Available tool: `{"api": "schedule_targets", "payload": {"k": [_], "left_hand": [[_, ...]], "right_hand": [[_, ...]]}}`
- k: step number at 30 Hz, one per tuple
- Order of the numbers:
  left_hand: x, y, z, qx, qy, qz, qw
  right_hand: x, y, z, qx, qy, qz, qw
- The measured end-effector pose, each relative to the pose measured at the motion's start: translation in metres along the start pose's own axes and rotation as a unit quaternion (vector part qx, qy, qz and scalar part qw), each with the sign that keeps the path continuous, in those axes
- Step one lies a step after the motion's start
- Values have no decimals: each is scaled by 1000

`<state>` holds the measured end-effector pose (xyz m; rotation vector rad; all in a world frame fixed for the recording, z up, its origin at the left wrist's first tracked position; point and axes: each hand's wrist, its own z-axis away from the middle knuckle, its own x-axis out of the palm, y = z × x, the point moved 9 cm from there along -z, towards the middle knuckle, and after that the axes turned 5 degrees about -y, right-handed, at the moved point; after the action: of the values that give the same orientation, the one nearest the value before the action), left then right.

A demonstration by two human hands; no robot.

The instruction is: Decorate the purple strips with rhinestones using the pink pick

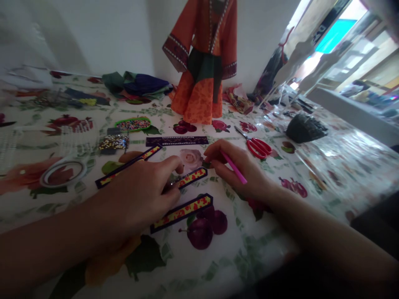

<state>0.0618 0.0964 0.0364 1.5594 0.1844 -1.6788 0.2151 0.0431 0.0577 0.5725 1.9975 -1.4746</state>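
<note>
Left grip [140,195] closes its fingertips on one end of a short trim strip [193,177], which lies flat on the worktop [274,232] between the two grips. Right grip [241,170] clasps a pink stick [234,168] near the strip's other end. The strip appears light, thin and easily bent, so it is probably best held by its dark border, clear of the patterned centre.

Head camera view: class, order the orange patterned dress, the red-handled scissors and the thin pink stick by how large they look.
1. Orange patterned dress, clearly largest though farthest away.
2. Red-handled scissors.
3. Thin pink stick in the right hand; fingers hide part, so its rank below the scissors is unsure.
</note>
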Motion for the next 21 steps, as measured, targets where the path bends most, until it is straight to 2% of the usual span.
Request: {"api": "schedule_targets", "payload": {"k": [3,6,8,9,12,16,19,21], "left_hand": [[-2,10,5,21,31,-134,990],[0,31,15,81,100,-254,959],[16,52,25,179,106,-285,936],[20,58,31,211,130,-281,927],[30,68,42,251,194,-278,907],[46,70,47,254,215,-310,891],[47,71,51,238,230,-322,887],[45,73,52,232,215,-336,887]], "right_hand": [[5,-8,1,-39,-14,22,999],[13,-7,3,-53,-44,51,996],[16,-5,4,-54,-54,62,995],[17,-4,4,-54,-53,66,995],[13,-5,5,-52,-33,62,996],[-1,-4,5,-6,23,3,1000],[-14,1,7,18,101,-60,993],[-16,4,9,16,129,-93,987]]}}
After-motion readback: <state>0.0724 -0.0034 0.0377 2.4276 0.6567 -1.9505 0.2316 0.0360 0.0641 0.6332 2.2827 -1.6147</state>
